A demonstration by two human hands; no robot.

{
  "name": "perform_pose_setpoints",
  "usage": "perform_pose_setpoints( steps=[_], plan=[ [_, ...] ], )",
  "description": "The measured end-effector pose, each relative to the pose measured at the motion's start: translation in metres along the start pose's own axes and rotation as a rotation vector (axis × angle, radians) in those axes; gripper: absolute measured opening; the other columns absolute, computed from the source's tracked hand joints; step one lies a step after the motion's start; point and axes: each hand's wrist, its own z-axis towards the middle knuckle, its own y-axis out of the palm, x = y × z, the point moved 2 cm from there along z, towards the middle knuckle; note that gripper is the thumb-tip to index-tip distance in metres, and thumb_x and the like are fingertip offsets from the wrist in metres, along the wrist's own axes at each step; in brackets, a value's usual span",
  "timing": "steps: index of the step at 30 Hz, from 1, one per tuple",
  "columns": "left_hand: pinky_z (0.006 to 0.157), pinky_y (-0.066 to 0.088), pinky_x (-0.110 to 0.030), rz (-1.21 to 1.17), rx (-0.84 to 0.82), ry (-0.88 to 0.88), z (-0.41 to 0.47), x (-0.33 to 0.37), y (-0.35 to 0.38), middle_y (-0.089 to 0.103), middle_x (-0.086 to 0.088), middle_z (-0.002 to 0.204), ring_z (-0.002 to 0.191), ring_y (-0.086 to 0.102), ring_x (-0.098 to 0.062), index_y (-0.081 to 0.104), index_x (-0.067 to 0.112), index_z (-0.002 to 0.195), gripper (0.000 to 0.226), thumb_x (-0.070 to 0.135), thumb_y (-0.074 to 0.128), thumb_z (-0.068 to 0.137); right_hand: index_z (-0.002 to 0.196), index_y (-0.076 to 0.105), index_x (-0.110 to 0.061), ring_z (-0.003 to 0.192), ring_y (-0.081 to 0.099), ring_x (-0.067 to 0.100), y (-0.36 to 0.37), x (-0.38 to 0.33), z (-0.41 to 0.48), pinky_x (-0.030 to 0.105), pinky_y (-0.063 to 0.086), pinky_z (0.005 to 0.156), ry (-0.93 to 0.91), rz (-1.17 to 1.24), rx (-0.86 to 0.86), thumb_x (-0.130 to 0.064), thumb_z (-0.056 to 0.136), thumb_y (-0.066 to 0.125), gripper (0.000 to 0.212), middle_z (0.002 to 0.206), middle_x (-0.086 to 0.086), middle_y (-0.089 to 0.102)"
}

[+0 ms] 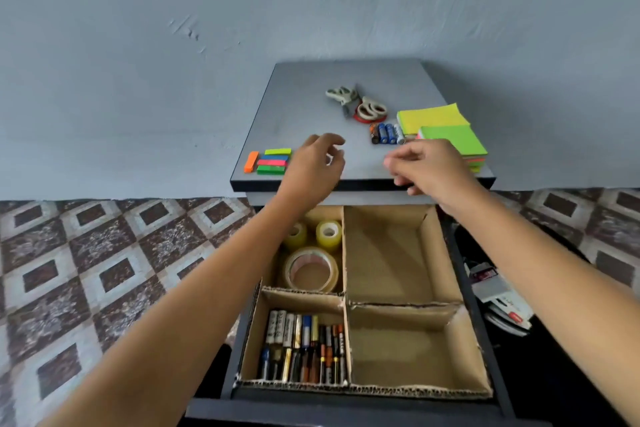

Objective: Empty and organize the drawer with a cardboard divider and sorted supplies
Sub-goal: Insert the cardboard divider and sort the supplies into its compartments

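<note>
head view: left hand [317,166] and right hand [429,166], fingers [398,163] loosely curled, batteries [386,133] just beyond the right.

Wall [138,45]: plain blue-grey, with a scuffed patch [188,33] left of centre. Floor [86,270]: tiles in a brown-and-white diamond pattern. Lower right: heaped grey-and-white items [498,295] with red markings, type indeterminable.

Stretches both bare forearms forward, wide apart at the elbows, nearer at the wrists. Hangs the left hand [317,166] palm down, fingers loosely curled, gripping nothing. Bunches the fingertips of the right hand [429,166] toward the thumb; unclear whether pinching anything.
</note>
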Motion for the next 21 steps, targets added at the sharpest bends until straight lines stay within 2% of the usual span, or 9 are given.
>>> perform_pose_setpoints(
  steps=[3,7,9,11,14,16,18,20,21],
  plan=[
    [0.083,0.038,-0.022,0.109,-0.116,0.011,0.044,0.022,0.015,0.059,-0.011,0.116,0.103,0.056,-0.024,0.057,0.01,0.122,0.031,0.017,0.049,0.094,0.086,0.069,-0.011,0.064,0.06,0.018,-0.02,0.001,0.037,0.025,0.046,0.052,0.011,-0.119,0.047,-0.018,0.083,0.067,0.007,0.073,0.01,0.066],
    [0.084,0.042,-0.032,0.233,-0.212,-0.127,0.084,0.033,0.039,0.06,-0.02,0.118,0.108,0.055,-0.034,0.057,0.0,0.116,0.03,0.012,0.045,0.092,0.089,0.07,-0.01,0.047,0.055,0.009,-0.033,-0.003,0.07,0.016,0.039,0.04,0.029,-0.293,0.012,-0.015,0.084,0.064,0.009,0.062,0.005,0.061],
    [0.078,0.042,-0.032,0.276,-0.241,-0.201,0.095,0.031,0.049,0.06,-0.02,0.116,0.106,0.056,-0.034,0.056,-0.003,0.113,0.028,0.007,0.044,0.09,0.09,0.07,-0.005,0.06,0.062,0.02,-0.033,-0.006,0.082,0.02,0.043,0.044,0.03,-0.333,0.002,-0.011,0.084,0.06,0.013,0.063,0.006,0.062],
    [0.073,0.041,-0.03,0.311,-0.264,-0.242,0.102,0.031,0.057,0.06,-0.019,0.115,0.106,0.056,-0.033,0.056,-0.004,0.112,0.028,0.0,0.044,0.087,0.091,0.07,0.001,0.077,0.069,0.03,-0.033,-0.008,0.094,0.024,0.045,0.05,0.026,-0.351,0.0,-0.007,0.084,0.056,0.018,0.076,0.014,0.068],
    [0.076,0.046,-0.033,0.28,-0.262,-0.264,0.108,0.03,0.062,0.062,-0.021,0.112,0.104,0.058,-0.034,0.056,-0.007,0.109,0.027,0.0,0.044,0.086,0.095,0.067,0.008,0.091,0.068,0.034,-0.031,-0.01,0.108,0.027,0.042,0.054,0.006,-0.405,0.021,-0.005,0.083,0.052,0.023,0.092,0.023,0.07],
    [0.077,0.047,-0.034,0.276,-0.265,-0.264,0.112,0.027,0.063,0.062,-0.021,0.109,0.102,0.059,-0.033,0.056,-0.006,0.107,0.024,0.003,0.044,0.087,0.095,0.068,0.004,0.084,0.068,0.032,-0.029,-0.011,0.115,0.028,0.046,0.057,0.004,-0.447,0.031,-0.006,0.083,0.051,0.023,0.091,0.021,0.07],
    [0.068,0.047,-0.033,0.298,-0.29,-0.254,0.117,0.023,0.063,0.063,-0.019,0.1,0.09,0.059,-0.031,0.055,-0.002,0.088,0.011,0.005,0.046,0.088,0.094,0.068,0.004,0.078,0.067,0.032,-0.025,-0.011,0.123,0.032,0.05,0.061,0.003,-0.488,0.031,-0.006,0.081,0.05,0.024,0.089,0.022,0.07],
    [0.054,0.041,-0.026,0.353,-0.321,-0.223,0.12,0.02,0.062,0.057,-0.011,0.078,0.077,0.052,-0.025,0.042,0.007,0.066,0.023,0.007,0.048,0.088,0.095,0.067,0.006,0.063,0.06,0.03,-0.02,-0.011,0.129,0.031,0.046,0.061,0.008,-0.535,0.004,-0.006,0.081,0.051,0.024,0.082,0.02,0.069],
    [0.054,0.039,-0.025,0.385,-0.341,-0.205,0.119,0.021,0.061,0.05,-0.006,0.069,0.075,0.05,-0.022,0.038,0.007,0.063,0.028,0.008,0.05,0.088,0.096,0.067,0.006,0.059,0.055,0.027,-0.017,-0.012,0.131,0.028,0.042,0.061,0.012,-0.562,-0.024,-0.008,0.082,0.053,0.024,0.08,0.018,0.066]
  ],
)
